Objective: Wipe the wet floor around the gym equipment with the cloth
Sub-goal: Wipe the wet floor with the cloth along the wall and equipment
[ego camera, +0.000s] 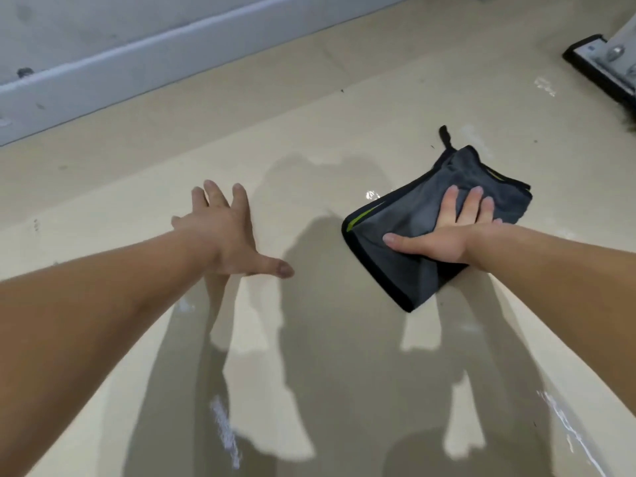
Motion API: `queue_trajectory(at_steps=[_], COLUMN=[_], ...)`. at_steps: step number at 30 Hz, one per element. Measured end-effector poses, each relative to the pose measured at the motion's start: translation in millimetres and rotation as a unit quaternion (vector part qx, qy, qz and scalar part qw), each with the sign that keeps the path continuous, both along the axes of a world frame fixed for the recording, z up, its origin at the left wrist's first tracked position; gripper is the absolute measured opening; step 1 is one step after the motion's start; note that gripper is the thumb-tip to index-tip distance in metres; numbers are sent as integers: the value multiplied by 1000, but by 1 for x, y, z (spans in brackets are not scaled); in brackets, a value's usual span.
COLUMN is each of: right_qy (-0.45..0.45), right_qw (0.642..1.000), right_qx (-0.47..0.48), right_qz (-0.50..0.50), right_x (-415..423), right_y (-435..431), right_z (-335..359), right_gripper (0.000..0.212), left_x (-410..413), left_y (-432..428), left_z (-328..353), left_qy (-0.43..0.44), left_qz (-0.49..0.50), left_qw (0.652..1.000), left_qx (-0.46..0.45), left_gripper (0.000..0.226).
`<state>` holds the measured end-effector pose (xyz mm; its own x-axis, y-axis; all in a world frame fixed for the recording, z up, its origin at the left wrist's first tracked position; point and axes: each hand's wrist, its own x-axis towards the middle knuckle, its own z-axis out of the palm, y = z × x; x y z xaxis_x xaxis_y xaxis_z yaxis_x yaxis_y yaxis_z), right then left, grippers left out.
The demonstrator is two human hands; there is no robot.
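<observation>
A folded grey cloth [406,235] with dark edging and a yellow-green stripe lies on the glossy beige floor [309,339], right of centre. My right hand [451,228] presses flat on top of it, fingers spread, palm down. My left hand [223,232] rests flat on the bare floor to the left, fingers apart, holding nothing. Wet streaks shine on the floor [557,421] at the lower right and near the cloth's far side. The base of a piece of gym equipment [599,63], a black foot with a metal plate and bolts, stands at the upper right.
A grey wall with a pale skirting board [103,74] runs along the top left. Shadows of my arms and body fall across the floor in the lower half. Small dark specks dot the floor near the cloth.
</observation>
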<state>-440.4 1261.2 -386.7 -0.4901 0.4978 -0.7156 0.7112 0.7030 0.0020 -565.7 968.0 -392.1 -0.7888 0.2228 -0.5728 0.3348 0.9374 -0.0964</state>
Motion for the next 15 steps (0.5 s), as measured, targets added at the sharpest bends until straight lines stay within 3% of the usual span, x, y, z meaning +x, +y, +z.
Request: queue_trajectory(at_steps=[6,9,12,15], right_qy=[56,86,124,160], right_qw=[995,990,990,980], right_qx=[48,57,54,24], right_qz=[-73,-95,-39,117], right_x=[-61,-86,-106,-117], right_y=[9,-10,-46,-93], right_z=[-2,-5,-14,-28], right_gripper=[164,153,143,138], left_x=[-4,-5,-6,-6], left_y=[-3,-4,-4,-3], left_z=[-3,-4,-7,-7], left_qy=[-17,-14,-16,-16], left_qz=[-9,-12,-9,-6], left_qw=[1000,1000,1000,1000], left_qx=[3,0,9,15], left_gripper=[177,177,178,179])
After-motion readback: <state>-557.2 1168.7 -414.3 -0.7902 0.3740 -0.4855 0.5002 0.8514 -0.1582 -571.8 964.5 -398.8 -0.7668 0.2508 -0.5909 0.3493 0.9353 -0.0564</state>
